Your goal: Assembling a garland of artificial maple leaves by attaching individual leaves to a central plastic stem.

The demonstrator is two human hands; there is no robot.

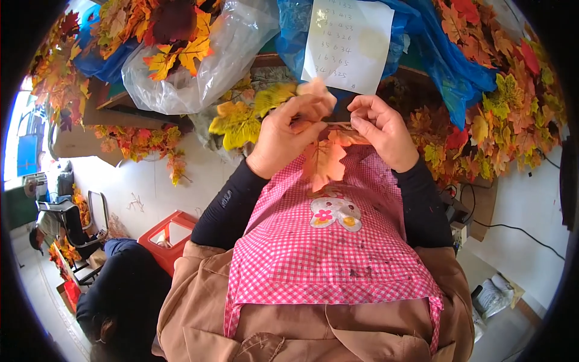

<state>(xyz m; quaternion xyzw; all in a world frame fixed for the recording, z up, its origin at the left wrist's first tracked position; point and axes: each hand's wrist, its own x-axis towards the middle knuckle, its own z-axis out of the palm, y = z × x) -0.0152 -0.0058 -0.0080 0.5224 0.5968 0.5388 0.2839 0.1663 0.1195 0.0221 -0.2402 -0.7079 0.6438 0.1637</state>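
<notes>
My left hand [292, 133] is closed around a sprig of artificial maple leaves, its fingers curled over the stem. An orange-peach leaf [324, 164] hangs below that hand, over the apron. Yellow-green leaves [234, 125] stick out on its left, and a pale peach leaf [318, 92], smeared by motion, shows above the fingertips. A thin stem [341, 125] runs across the gap between my hands. Thumb and fingertips of my right hand [386, 131] are pinched together at the far end of this gap; what lies between them is hidden.
Beyond my hands are a white handwritten sheet [347, 45], blue plastic bags [443, 66] and a clear bag [199, 78]. Piles of autumn-coloured leaves [506, 120] flank the bench. At lower left are a person in dark clothes [123, 295] and a red plastic container [172, 238].
</notes>
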